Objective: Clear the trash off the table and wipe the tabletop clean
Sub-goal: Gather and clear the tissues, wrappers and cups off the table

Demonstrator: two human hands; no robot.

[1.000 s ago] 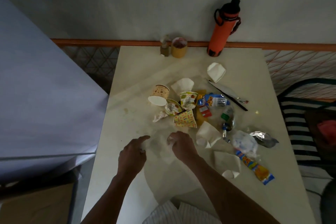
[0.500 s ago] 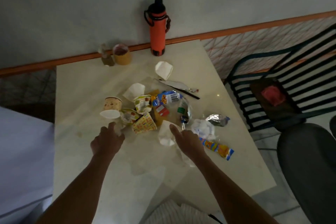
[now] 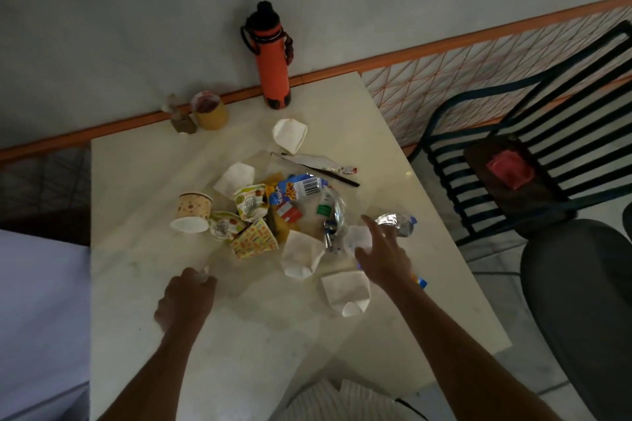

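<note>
Lowest in the frame, the left hand (image 3: 186,297) sits curled over the bare near part of the table (image 3: 136,369), left of centre. A scrap of something white shows at its fingertips; the dim light leaves it unclear whether it is pinched there, so its grip cannot be told.

The right hand (image 3: 383,258) reaches further up and to the right, fingers spread and relaxed, holding nothing. Just below it lies a flattened white paper cup (image 3: 345,290). Past its fingertips is a crumpled white wrapper (image 3: 359,237), and just beyond, to the upper right, a foil wrapper (image 3: 396,224).

The trash pile (image 3: 273,212) of cups and snack packets fills the table's middle, above both hands, its long axis running from left to lower right across the frame. The right hand is plainly nearer its right end, so the next pickup likely falls to that hand.

At the far edge an orange bottle (image 3: 273,68) stands upright beside the wall, with a yellow cup (image 3: 210,111) to its left.

Compared with half a second ago, the right hand has swung rightward off the folded paper toward the foil, while the left has drawn back from the spotted cup (image 3: 193,207).
</note>
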